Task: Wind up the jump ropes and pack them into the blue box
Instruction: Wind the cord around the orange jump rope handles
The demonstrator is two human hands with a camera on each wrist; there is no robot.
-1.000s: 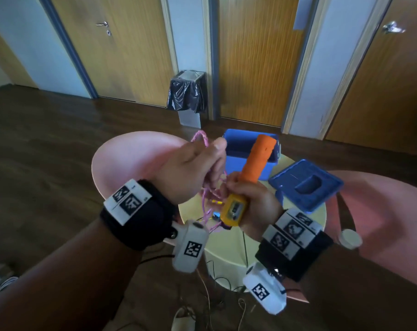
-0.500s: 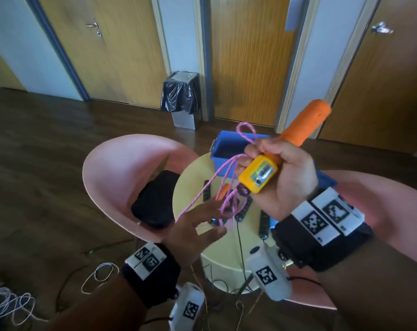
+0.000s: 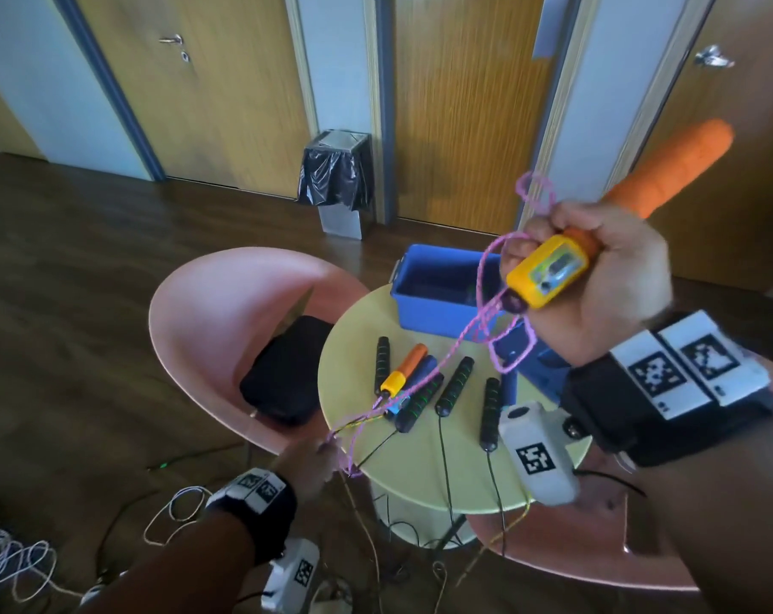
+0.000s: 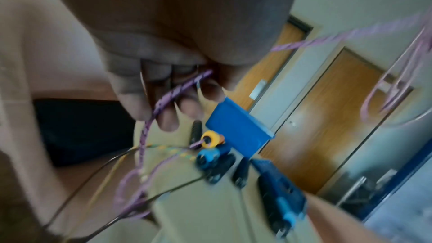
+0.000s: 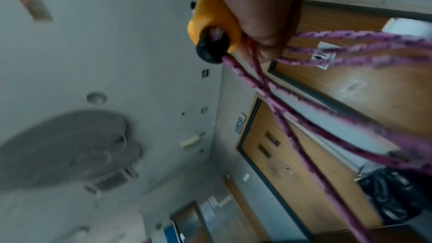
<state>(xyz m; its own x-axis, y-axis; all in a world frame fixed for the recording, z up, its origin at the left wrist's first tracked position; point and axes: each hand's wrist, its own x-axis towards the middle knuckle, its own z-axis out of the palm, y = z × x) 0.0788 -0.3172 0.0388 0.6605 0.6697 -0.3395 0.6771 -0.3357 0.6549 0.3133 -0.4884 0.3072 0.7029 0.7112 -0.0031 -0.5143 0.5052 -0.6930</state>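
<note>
Right hand (image 3: 597, 277) raised at 2 o'clock, fist closed round orange jump-rope handle (image 3: 668, 170), with pink rope (image 3: 486, 321) loops gathered under the fingers. Left hand (image 3: 309, 458) low at 7 o'clock by the table (image 3: 420, 471) edge, fingers curled pinching the same rope. Blue box (image 3: 438, 303) open at 12 o'clock on the table; second orange handle (image 3: 402, 370) and black handles (image 3: 453, 385) lie in front of it.
</note>
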